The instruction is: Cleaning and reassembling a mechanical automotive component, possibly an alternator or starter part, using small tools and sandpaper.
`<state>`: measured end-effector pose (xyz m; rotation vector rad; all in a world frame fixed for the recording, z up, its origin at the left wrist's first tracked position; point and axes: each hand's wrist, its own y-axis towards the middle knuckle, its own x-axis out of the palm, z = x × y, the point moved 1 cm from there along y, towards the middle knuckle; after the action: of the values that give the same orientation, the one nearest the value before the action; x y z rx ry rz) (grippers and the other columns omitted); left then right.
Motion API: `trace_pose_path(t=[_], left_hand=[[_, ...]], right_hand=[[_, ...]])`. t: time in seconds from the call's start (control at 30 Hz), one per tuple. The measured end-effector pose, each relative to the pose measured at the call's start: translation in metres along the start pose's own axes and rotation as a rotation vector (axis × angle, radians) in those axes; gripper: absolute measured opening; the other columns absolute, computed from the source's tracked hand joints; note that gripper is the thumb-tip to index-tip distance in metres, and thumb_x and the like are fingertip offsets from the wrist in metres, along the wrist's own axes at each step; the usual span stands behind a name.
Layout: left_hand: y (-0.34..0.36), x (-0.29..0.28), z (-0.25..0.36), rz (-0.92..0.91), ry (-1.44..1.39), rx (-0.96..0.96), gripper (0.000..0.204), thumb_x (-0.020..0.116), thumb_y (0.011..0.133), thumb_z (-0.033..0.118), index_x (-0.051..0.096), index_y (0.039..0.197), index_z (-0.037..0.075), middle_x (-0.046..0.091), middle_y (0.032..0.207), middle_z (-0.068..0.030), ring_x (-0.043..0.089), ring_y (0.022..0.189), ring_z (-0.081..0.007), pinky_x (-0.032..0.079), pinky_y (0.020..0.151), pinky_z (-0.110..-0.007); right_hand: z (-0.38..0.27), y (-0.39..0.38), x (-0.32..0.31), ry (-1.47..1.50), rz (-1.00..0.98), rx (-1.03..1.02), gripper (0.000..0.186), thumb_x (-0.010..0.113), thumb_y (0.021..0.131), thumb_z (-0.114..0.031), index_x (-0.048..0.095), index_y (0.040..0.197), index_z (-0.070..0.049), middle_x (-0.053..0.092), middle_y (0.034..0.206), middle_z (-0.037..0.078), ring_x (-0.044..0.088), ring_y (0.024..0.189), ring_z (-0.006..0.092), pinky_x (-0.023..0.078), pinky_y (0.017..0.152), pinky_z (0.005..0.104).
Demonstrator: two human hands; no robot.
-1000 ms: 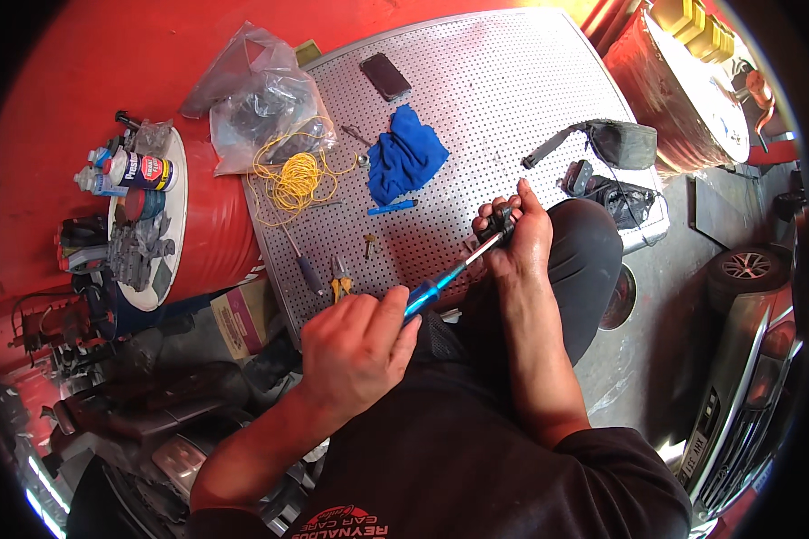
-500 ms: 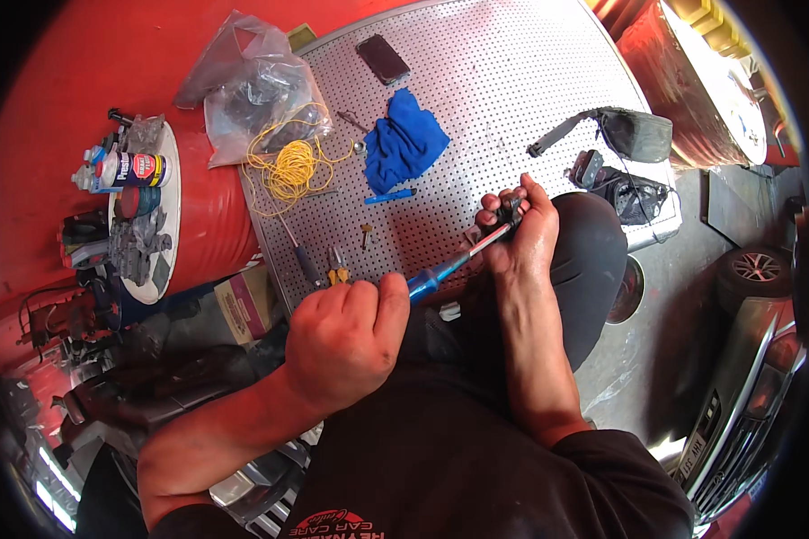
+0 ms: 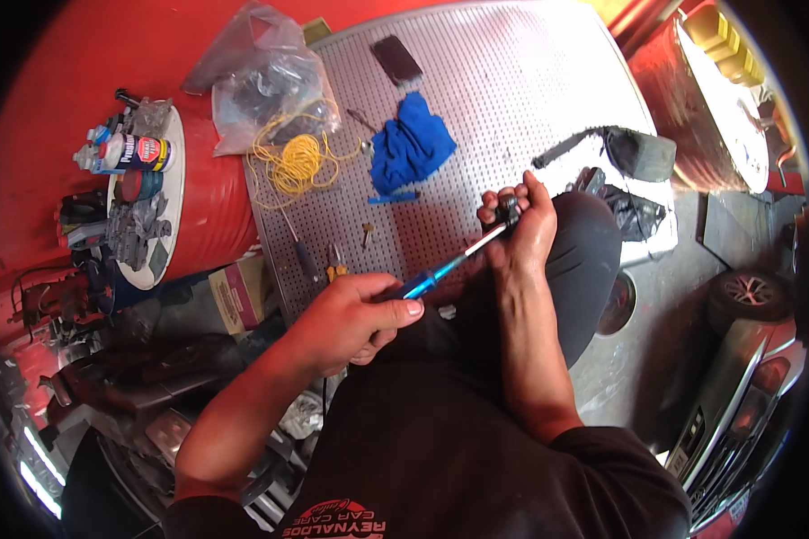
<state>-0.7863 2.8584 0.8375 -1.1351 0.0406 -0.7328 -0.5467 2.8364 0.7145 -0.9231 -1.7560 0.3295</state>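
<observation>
My left hand [image 3: 349, 325] is closed around the blue handle of a screwdriver [image 3: 430, 280], its thumb lying along the handle. The metal shaft slants up and right to a small dark metal part [image 3: 507, 212]. That part sits in the curled fingers of my right hand [image 3: 532, 229], palm up beside my raised knee. The screwdriver tip meets the part, but the exact contact is hidden by the fingers. Beyond my left hand, a yellow-handled tool [image 3: 335, 269], a second screwdriver [image 3: 304, 257] and a small brass-coloured bolt [image 3: 367, 235] lie on the perforated metal table [image 3: 494, 81].
On the table are a blue cloth [image 3: 413, 144], a blue pen [image 3: 394, 197], a coil of yellow cord [image 3: 297, 164], a clear plastic bag [image 3: 265, 90], a phone [image 3: 395, 60] and a black pouch [image 3: 643, 154]. A red drum [image 3: 207, 189] stands left; a car [image 3: 737, 404] is right.
My left hand has rolled over on the screwdriver handle, so the thumb now shows on top, and sits slightly lower. My right hand holds the dark part in nearly the same place.
</observation>
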Motion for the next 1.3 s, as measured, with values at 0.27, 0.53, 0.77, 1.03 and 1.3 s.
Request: trace_pose_path(t=[0.27, 0.53, 0.77, 1.03, 1.3], left_hand=[[-0.004, -0.009, -0.015, 0.208, 0.499, 0.179, 0.048, 0.049, 0.112, 0.047, 0.069, 0.107, 0.005, 0.065, 0.066, -0.0074, 0.056, 0.051, -0.0089, 0.045, 0.049, -0.026], [-0.010, -0.024, -0.045, 0.094, 0.509, 0.366, 0.044, 0.055, 0.110, 0.046, 0.064, 0.098, 0.004, 0.069, 0.075, -0.0092, 0.059, 0.052, -0.0101, 0.046, 0.046, -0.027], [-0.033, -0.019, -0.050, -0.006, 0.206, 0.105, 0.038, 0.065, 0.107, 0.036, 0.066, 0.096, 0.000, 0.067, 0.079, -0.0057, 0.064, 0.064, -0.0119, 0.048, 0.051, -0.027], [-0.048, -0.038, -0.055, -0.241, 0.139, -0.030, 0.037, 0.058, 0.110, 0.034, 0.065, 0.117, -0.001, 0.071, 0.082, -0.0117, 0.067, 0.065, -0.0147, 0.053, 0.051, -0.027], [-0.054, -0.057, -0.080, -0.287, 0.044, -0.016, 0.045, 0.054, 0.111, 0.038, 0.068, 0.109, -0.004, 0.070, 0.078, -0.0141, 0.061, 0.054, -0.0155, 0.051, 0.048, -0.029]], right_hand=[[0.006, -0.020, -0.006, 0.017, -0.008, -0.009, 0.034, 0.048, 0.110, -0.034, 0.044, 0.084, -0.012, 0.051, 0.067, 0.009, 0.059, 0.072, 0.0307, 0.048, 0.059, 0.0396], [0.011, -0.049, -0.019, 0.022, -0.030, -0.004, 0.037, 0.050, 0.110, -0.039, 0.048, 0.083, -0.013, 0.056, 0.070, 0.010, 0.061, 0.076, 0.0323, 0.049, 0.060, 0.0420], [0.021, -0.078, -0.028, 0.029, -0.076, -0.028, 0.038, 0.049, 0.110, -0.039, 0.049, 0.084, -0.012, 0.059, 0.072, 0.010, 0.062, 0.076, 0.0321, 0.049, 0.061, 0.0422], [0.031, -0.104, -0.032, -0.001, -0.084, -0.048, 0.039, 0.048, 0.108, -0.041, 0.052, 0.084, -0.010, 0.061, 0.075, 0.012, 0.062, 0.077, 0.0321, 0.049, 0.063, 0.0424], [0.035, -0.129, -0.025, 0.000, -0.284, -0.023, 0.026, 0.057, 0.096, -0.026, 0.066, 0.105, -0.003, 0.070, 0.108, 0.018, 0.065, 0.093, 0.0305, 0.054, 0.082, 0.0445]])
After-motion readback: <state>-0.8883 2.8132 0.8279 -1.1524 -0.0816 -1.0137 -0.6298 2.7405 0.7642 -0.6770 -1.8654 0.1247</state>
